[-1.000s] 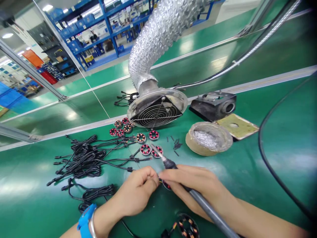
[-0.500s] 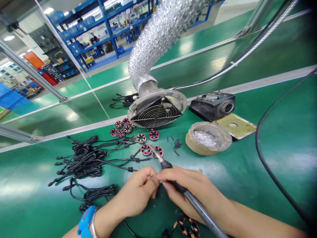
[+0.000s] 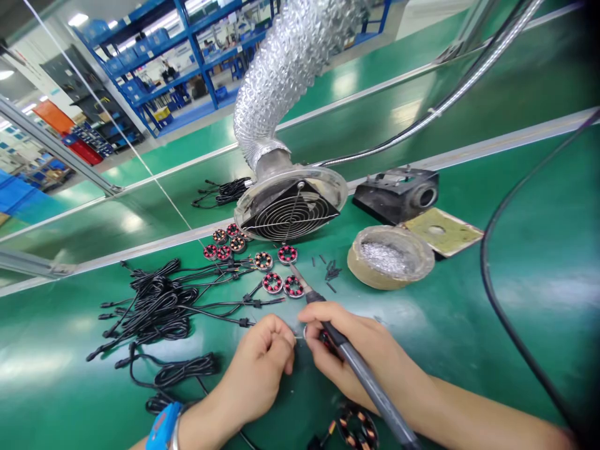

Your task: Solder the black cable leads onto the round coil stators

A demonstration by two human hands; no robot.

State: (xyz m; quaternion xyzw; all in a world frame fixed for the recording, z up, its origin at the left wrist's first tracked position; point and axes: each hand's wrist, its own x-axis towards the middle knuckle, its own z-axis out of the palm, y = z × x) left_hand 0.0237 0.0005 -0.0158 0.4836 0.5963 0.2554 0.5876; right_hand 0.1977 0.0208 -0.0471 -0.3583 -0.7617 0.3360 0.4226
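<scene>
your right hand (image 3: 349, 356) grips grey-handled soldering iron (image 3: 356, 372), tip up | your left hand (image 3: 262, 365) fingers pinched narrow, contents unclear | small red-copper wound stator (image 3: 325, 339) between both hands | green mat (image 3: 469, 325)

I see my right hand (image 3: 349, 353) gripping a soldering iron (image 3: 360, 375), its tip pointing away toward the small stators (image 3: 281, 284) on the green table (image 3: 469, 325). The same hand's fingers touch a small stator part (image 3: 324, 339), mostly hidden. My left hand (image 3: 262, 365) is curled, pinching a thin wire (image 3: 299, 337) just beside it. A pile of black cables (image 3: 159, 306) lies at left. The fume fan (image 3: 290, 209) stands behind.
</scene>
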